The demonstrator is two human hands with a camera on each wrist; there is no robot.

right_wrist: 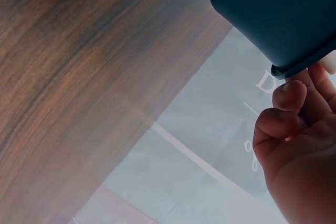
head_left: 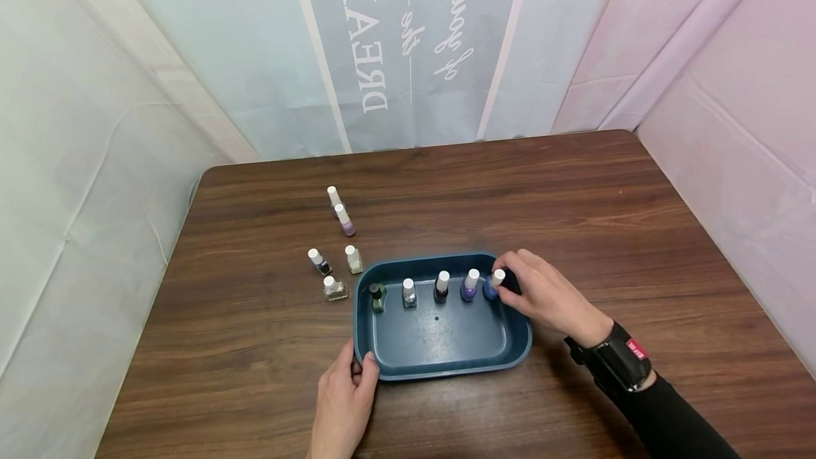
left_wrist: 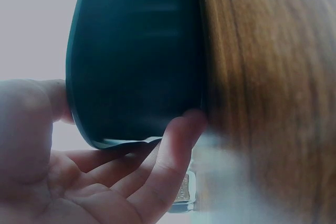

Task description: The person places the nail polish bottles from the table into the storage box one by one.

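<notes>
A dark blue plastic tray point(head_left: 440, 346) lies on the table with a row of small nail polish bottles along its far side. From left to right stand a green bottle with a black cap point(head_left: 377, 297), a clear one point(head_left: 409, 293), a dark one point(head_left: 441, 287), a purple one point(head_left: 469, 285) and a blue one point(head_left: 491, 285) with a white cap. My right hand point(head_left: 550, 297) pinches the blue bottle at the tray's far right corner. With thumb at the rim and fingers along the outer wall, my left hand point(head_left: 344, 399) grips the tray's near left corner.
Outside the tray to the left, several more bottles sit on the wooden table point(head_left: 255, 317): a clear one point(head_left: 335, 289), a dark one point(head_left: 320, 262), a pale one point(head_left: 353, 259) and a lilac one point(head_left: 345, 220) overlapping another. A printed curtain point(head_left: 408, 119) hangs behind the table.
</notes>
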